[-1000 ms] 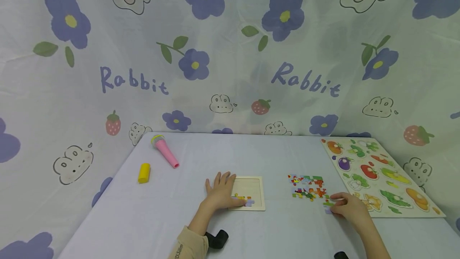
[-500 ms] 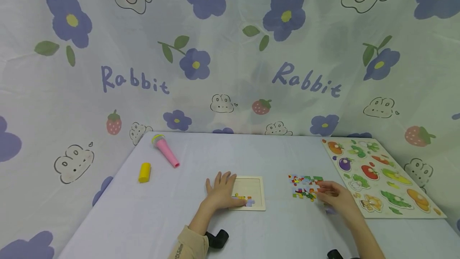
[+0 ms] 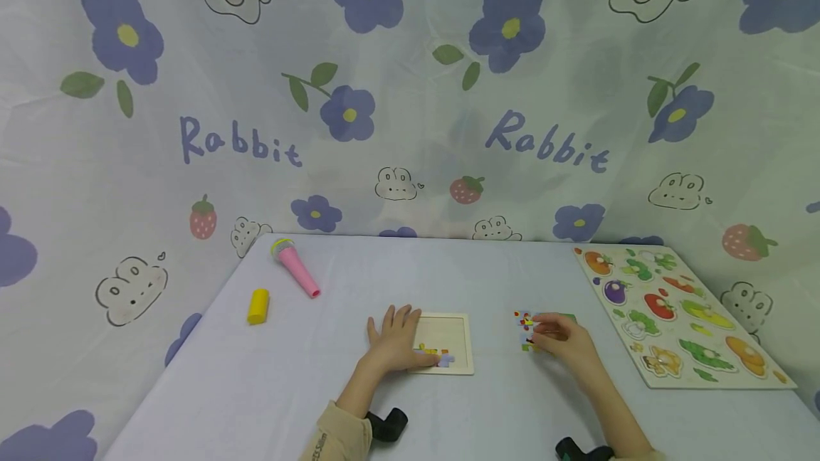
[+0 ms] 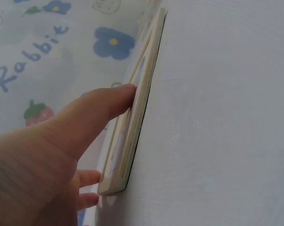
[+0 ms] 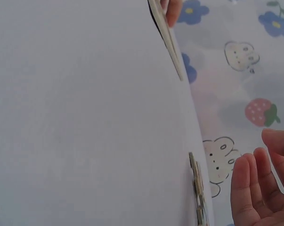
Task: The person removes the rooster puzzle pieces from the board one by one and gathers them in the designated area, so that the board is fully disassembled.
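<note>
My left hand (image 3: 391, 347) rests on the shallow wooden puzzle tray (image 3: 470, 343) in the head view, fingers spread over its left side. Its thumb presses near the few puzzle pieces fitted along the tray's lower edge; the left wrist view shows the thumb over the tray's rim (image 4: 139, 117). My right hand (image 3: 566, 343) is over the loose jigsaw pieces (image 3: 524, 319) right of the tray, hiding most of them. In the right wrist view the right hand (image 5: 269, 183) has its thumb and fingers apart and gently bent, nothing visible between them, above the row of pieces (image 5: 198, 193).
A vegetable puzzle board (image 3: 679, 319) lies at the table's right side. On the left are a pink toy microphone (image 3: 296, 269) and a yellow cylinder (image 3: 258, 306). Black wrist devices (image 3: 387, 425) sit at both wrists. A patterned curtain (image 3: 410, 126) hangs behind the white table.
My right hand has moved left, from the lower right piece beside the vegetable board to over the middle of the loose pieces. My left hand and the tray stay in place.
</note>
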Demonstrator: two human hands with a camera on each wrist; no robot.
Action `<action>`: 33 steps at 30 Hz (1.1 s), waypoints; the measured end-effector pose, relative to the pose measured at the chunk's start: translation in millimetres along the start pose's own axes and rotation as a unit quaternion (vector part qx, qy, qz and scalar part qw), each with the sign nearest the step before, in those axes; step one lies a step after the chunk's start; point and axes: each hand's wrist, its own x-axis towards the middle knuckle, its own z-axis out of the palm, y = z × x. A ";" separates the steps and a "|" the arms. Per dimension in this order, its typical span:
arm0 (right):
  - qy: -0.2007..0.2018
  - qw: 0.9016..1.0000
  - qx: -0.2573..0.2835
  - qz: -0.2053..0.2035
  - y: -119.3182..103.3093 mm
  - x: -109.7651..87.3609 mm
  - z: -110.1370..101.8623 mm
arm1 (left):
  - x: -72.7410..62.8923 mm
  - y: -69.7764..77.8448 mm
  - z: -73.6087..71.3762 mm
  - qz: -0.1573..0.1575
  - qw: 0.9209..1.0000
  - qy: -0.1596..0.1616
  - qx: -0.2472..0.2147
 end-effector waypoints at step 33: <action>-0.097 0.994 0.022 -0.038 -31.3 4.2 93.4 | 0.6 -4.3 -8.7 0.013 1.000 -0.019 -0.020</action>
